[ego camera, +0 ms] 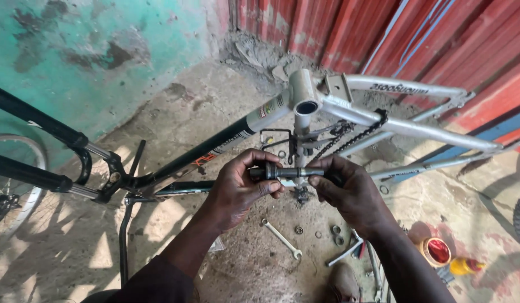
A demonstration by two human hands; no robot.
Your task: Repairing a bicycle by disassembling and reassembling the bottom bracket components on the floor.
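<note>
While both hands meet over the upturned bike frame (pixel 349 109), they share one dark metal spindle (pixel 285 172), held level just below the frame's open shell (pixel 306 106). Left hand (pixel 237 191) closes thumb and fingers round the spindle's thick black end; right hand (pixel 349 191) pinches the thinner grey end between thumb and fingertips. A chain (pixel 355 134) hangs slack over the silver stays behind the hands. On the dusty concrete floor (pixel 204 101) below lie a spanner (pixel 282 238), a few small rings and nuts (pixel 335 233), and further right a red-lined tin (pixel 436 251) beside a yellow bottle (pixel 464 265). At the left, the black fork (pixel 47 157) points toward a spoked wheel (pixel 13 191).
</note>
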